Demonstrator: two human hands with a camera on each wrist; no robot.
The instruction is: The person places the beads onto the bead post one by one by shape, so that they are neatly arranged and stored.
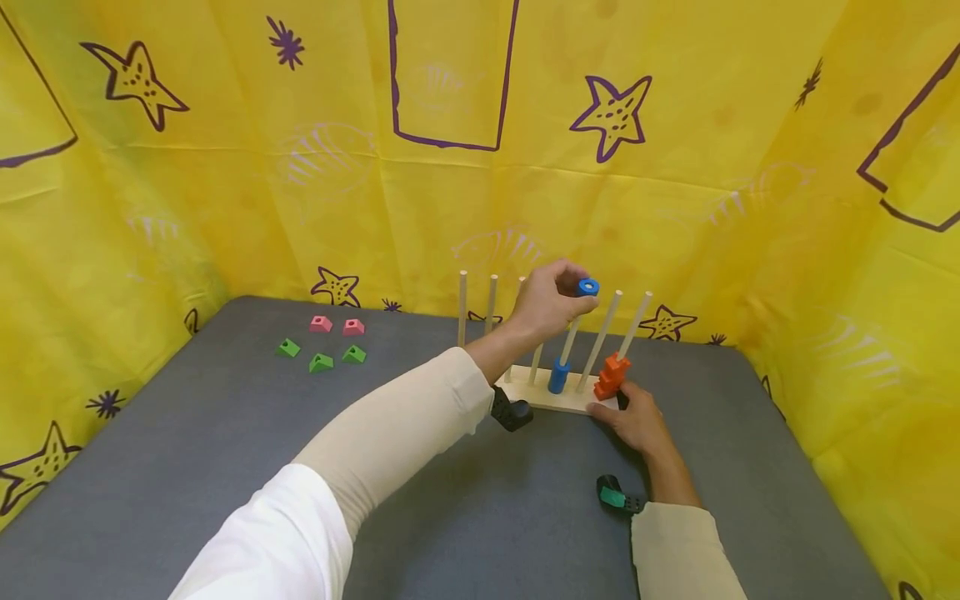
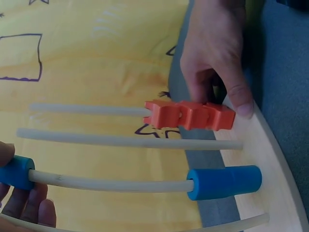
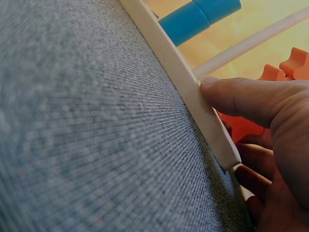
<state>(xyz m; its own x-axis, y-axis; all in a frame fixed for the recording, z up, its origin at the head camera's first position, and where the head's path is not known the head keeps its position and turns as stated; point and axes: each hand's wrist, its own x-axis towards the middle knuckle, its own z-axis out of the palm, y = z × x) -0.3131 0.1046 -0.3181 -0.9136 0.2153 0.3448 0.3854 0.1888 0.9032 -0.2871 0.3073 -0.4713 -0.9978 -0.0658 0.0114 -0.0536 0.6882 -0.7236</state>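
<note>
My left hand (image 1: 551, 296) pinches a blue cylindrical bead (image 1: 588, 287) at the top of a wooden peg. In the left wrist view the peg's tip end meets that bead (image 2: 18, 172). Two more blue beads (image 2: 224, 182) sit stacked at the foot of the same peg. With thumb on the front edge and fingers behind, my right hand (image 1: 636, 418) grips the right end of the wooden peg board's base (image 1: 555, 402). Beside that hand, several orange notched pieces (image 1: 611, 377) are stacked on the rightmost peg. The peg between blue and orange (image 1: 602, 337) is bare.
On the left of the grey table (image 1: 465, 517) lie two pink blocks (image 1: 321, 324) and several green triangular blocks (image 1: 321, 362). More pegs (image 1: 462, 308) rise on the board's left side, partly behind my left arm. A yellow patterned cloth (image 1: 450, 192) surrounds the table.
</note>
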